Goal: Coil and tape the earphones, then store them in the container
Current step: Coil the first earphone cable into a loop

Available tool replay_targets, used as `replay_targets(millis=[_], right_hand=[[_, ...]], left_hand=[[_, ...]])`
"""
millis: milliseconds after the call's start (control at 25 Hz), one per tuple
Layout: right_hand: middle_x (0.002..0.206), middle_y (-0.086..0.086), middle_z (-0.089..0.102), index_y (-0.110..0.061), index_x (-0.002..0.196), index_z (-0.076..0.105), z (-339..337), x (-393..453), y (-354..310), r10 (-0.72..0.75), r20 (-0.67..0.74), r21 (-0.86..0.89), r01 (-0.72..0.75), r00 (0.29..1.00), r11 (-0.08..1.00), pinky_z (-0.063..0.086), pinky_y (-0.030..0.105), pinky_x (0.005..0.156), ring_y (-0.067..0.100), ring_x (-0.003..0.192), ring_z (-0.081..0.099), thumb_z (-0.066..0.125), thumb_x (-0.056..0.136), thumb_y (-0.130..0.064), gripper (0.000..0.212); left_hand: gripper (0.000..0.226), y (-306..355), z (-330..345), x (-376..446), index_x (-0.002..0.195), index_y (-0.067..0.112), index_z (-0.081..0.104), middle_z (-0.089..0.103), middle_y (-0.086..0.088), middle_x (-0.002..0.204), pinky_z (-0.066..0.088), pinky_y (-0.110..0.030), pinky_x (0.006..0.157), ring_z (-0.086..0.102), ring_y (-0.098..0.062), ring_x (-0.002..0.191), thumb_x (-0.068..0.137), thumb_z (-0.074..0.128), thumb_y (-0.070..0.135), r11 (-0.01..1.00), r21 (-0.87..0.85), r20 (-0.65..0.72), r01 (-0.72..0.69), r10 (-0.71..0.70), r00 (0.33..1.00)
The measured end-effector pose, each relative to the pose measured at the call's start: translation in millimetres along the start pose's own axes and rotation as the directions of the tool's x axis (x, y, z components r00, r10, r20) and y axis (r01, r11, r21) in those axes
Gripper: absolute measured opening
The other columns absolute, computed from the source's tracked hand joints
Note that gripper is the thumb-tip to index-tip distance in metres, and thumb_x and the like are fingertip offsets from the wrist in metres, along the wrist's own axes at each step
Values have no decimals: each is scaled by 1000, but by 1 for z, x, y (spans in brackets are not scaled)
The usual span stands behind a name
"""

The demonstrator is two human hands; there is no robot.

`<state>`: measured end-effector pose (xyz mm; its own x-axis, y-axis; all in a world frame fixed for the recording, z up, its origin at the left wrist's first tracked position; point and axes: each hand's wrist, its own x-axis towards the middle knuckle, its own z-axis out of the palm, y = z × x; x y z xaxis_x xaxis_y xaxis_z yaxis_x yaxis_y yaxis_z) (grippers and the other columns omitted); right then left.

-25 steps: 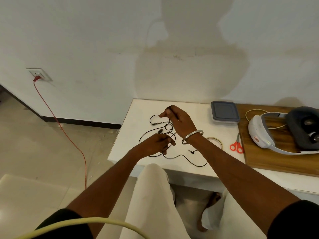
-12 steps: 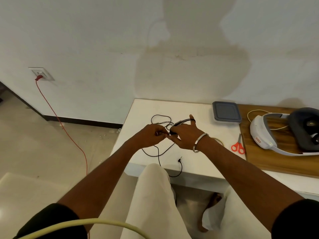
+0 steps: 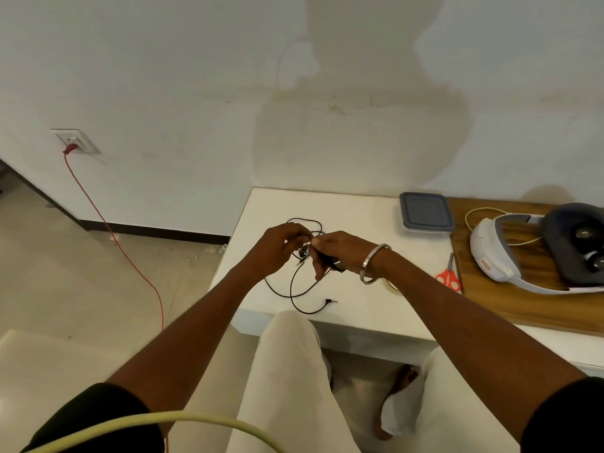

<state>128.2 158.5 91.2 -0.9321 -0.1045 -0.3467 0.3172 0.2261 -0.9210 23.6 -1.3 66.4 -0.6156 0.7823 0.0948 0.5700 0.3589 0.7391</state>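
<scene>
White walls stood behind a white table [image 3: 359,210] at the frame's centre, where 2 hands met above the tabletop. At centre, the left hand [image 3: 277,246] and the right hand [image 3: 340,253], wearing a metal bangle [image 3: 372,264], each pinched the black earphones [image 3: 302,289], whose loose cord looped down onto the table with its plug lying near the front edge. Toward the right sat a grey-lidded container [image 3: 426,214], red scissors [image 3: 449,278] and a white headset [image 3: 510,256] on a wooden board [image 3: 523,308].
</scene>
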Motion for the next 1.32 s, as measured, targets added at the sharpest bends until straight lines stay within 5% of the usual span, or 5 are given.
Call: replay_targets(millis=[320,560,960,1160,1320], right_hand=[[65,8,52,-11,78,52,9,4,-21,-139,12,717,88,990,692,46,58,89,26,65,57,37,100,-30,33],[64,7,52,-8,83,58,11,4,-37,-184,-250,863,305,951,403,56,53,75,22,60,57,40,99,-24,29],[64,-1,52,-11,112,64,1,18,-30,-117,-595,576,524,795,627,52,47,86,13,59,53,47,97,-15,23],[67,2,59,-10,119,61,-8,16,-17,-166,-709,214,433,685,876,47,19,62,7,56,54,48,96,-13,27],[78,5,65,-8,118,62,-10,15,-1,-321,-575,-267,199,753,943,45,8,68,11,70,62,49,95,-15,27]], left_hand=[[33,3,14,-1,76,18,50,55,18,60,42,-16,65,51,2,61,98,35,-2,949,-248,32,197,-195,980],[16,2,26,-7,100,27,59,68,15,96,50,-36,89,64,4,95,101,43,28,921,-262,234,288,-228,945],[26,8,35,-13,101,8,61,65,1,79,51,-41,85,63,-12,79,101,44,26,941,-181,309,287,-223,925],[24,1,29,-14,100,7,64,56,-3,69,52,-37,80,61,-18,69,100,45,22,936,-204,308,289,-219,926],[18,-3,20,-13,93,27,68,62,-1,76,56,-40,73,60,-14,64,96,50,28,961,-98,232,260,-232,945]])
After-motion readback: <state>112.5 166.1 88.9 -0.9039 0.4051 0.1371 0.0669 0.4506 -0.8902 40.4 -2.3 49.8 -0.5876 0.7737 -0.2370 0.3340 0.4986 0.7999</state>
